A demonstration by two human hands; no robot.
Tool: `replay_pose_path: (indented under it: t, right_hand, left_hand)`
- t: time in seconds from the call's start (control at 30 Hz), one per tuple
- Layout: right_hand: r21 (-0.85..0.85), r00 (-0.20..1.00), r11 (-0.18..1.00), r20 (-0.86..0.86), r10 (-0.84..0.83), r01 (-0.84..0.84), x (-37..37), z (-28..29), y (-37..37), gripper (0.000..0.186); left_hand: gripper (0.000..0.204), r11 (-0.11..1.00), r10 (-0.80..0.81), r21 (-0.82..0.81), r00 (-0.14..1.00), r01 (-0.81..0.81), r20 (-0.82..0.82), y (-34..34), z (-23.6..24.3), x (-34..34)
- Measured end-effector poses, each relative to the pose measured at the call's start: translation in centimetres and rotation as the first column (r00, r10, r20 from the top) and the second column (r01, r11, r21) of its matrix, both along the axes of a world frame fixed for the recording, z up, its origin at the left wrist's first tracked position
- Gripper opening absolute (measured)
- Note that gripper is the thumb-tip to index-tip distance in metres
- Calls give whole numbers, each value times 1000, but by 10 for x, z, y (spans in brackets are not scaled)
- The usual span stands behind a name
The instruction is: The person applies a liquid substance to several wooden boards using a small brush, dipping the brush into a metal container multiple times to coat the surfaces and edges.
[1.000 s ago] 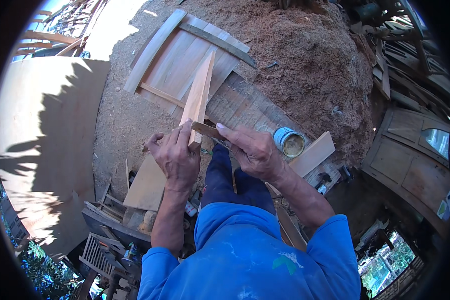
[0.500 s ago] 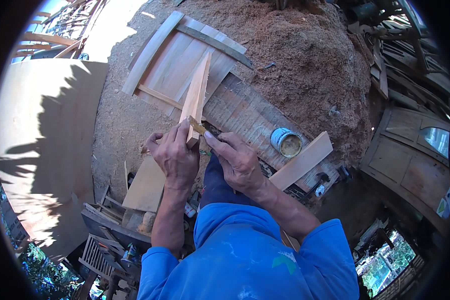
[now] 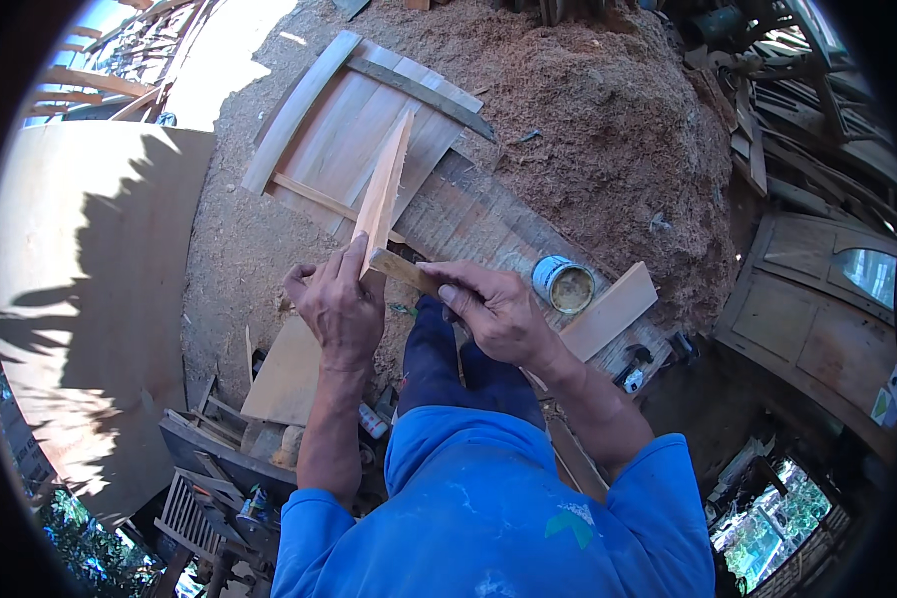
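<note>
The stick (image 3: pixel 406 272), gripped in the right hand (image 3: pixel 495 311), has turned flatter; its tip is at the board (image 3: pixel 384 189)'s near end, gripped by the left hand (image 3: pixel 339 311), so work seems still there.

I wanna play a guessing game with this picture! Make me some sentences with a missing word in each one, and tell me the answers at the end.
1. The right hand holds a short flat stick close to a long board, which is held by the ____ hand.
2. The colour of the person's shirt is ____.
3. In the picture, the open can is to the ____ of the long board.

Missing words: left; blue; right.
</note>
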State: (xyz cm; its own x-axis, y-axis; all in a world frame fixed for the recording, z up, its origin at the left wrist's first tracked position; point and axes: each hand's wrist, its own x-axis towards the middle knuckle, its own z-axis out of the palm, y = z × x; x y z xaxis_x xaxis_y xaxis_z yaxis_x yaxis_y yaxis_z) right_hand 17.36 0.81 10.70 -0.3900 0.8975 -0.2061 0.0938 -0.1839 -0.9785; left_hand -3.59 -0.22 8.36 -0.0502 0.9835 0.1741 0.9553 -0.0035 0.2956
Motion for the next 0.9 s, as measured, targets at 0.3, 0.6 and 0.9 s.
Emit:
replay_pose_path:
  t: [0.3, 0.6, 0.9]
  right_hand:
    - [-291, 958, 921, 50, 284, -258, 14, 0, 22, 30]
    - [-96, 942, 961, 195, 275, -261, 23, 9, 39, 28]
    - [457, 958, 888, 273, -85, -52, -11, -53, 31, 33]
  left_hand:
    - [33, 999, -43, 30, 998, 45, -38, -9, -6, 1]
    - [35, 1000, -20, 12, 1000, 20, -6, -9, -5, -2]
    - [37, 1000, 8, -7, 1000, -8, 3, -8, -6, -7]
